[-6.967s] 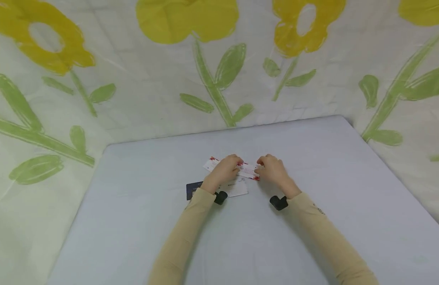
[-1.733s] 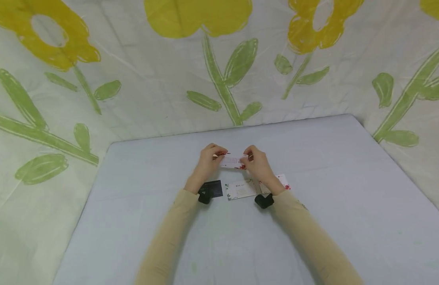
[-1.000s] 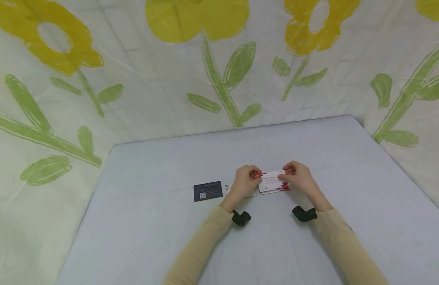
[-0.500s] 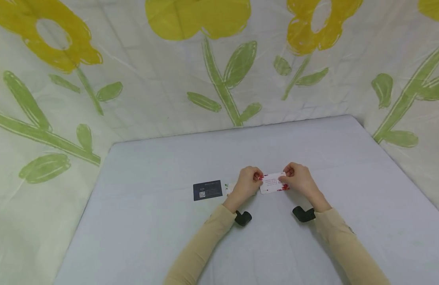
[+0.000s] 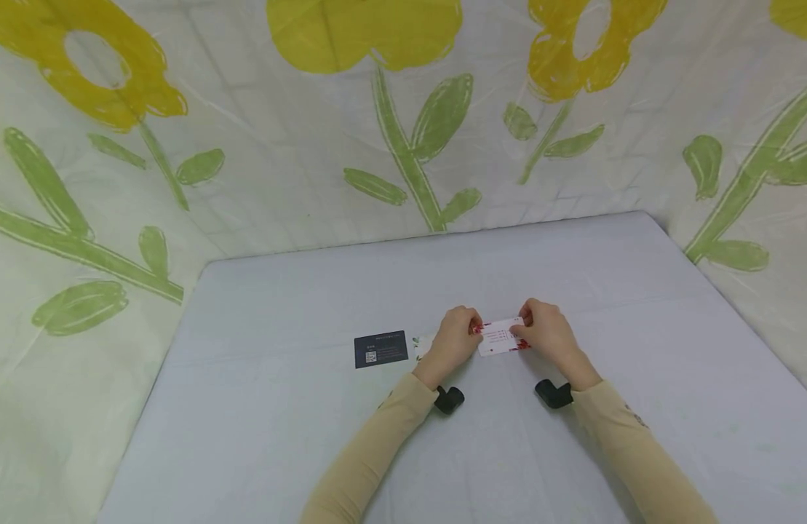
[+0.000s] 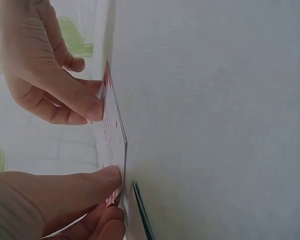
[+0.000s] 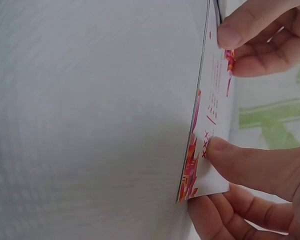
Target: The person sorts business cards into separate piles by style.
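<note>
We pinch the white rectangular card with red floral print [image 5: 501, 338] by its two short ends, left hand [image 5: 454, 340] and right hand [image 5: 549, 335], thumbs on top, near the middle of the pale grey worktop [image 5: 279, 437]. A dark blue card [image 5: 380, 350] lies left, well apart. Bare worktop surrounds us, far from every edge.

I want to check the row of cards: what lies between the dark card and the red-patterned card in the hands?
In the head view, another white card, mostly hidden under the left hand.
</note>
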`<act>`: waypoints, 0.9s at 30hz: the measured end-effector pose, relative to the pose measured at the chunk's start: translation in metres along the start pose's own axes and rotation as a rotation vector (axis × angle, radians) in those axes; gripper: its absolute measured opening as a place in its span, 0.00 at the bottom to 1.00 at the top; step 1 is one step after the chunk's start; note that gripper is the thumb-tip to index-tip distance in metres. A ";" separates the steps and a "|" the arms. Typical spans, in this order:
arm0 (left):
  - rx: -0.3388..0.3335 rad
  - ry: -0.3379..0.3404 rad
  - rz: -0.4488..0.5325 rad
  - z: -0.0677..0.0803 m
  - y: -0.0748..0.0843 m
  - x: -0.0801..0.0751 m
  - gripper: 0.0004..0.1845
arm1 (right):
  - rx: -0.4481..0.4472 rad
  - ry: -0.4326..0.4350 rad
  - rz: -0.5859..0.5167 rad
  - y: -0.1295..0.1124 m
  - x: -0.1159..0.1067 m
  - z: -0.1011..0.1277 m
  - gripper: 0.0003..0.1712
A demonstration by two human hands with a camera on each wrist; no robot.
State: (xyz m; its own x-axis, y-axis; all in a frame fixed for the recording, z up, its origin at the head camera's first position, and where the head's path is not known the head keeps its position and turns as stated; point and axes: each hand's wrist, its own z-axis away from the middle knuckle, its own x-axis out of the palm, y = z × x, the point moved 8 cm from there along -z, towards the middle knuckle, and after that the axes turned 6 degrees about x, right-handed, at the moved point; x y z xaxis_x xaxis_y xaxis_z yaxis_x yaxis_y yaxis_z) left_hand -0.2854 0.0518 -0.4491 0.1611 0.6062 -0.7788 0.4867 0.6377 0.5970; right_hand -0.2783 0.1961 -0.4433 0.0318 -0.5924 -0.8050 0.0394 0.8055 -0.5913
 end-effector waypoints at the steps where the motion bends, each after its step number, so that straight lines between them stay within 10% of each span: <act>1: 0.000 -0.002 -0.009 0.000 0.000 0.000 0.05 | 0.004 0.000 0.007 0.000 0.000 0.000 0.13; 22: -0.055 -0.015 -0.040 0.000 -0.006 -0.001 0.03 | -0.040 -0.016 0.153 -0.005 0.015 -0.007 0.07; 27: -0.031 0.081 0.016 0.011 -0.012 -0.033 0.09 | -0.097 0.097 0.106 -0.005 -0.002 -0.003 0.09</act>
State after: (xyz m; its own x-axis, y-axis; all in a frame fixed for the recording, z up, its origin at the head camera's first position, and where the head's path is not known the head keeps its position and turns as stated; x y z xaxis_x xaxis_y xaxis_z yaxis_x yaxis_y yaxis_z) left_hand -0.2874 0.0191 -0.4329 0.0978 0.6522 -0.7517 0.4578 0.6412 0.6159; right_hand -0.2812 0.1933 -0.4393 -0.0664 -0.5034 -0.8615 -0.0554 0.8639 -0.5006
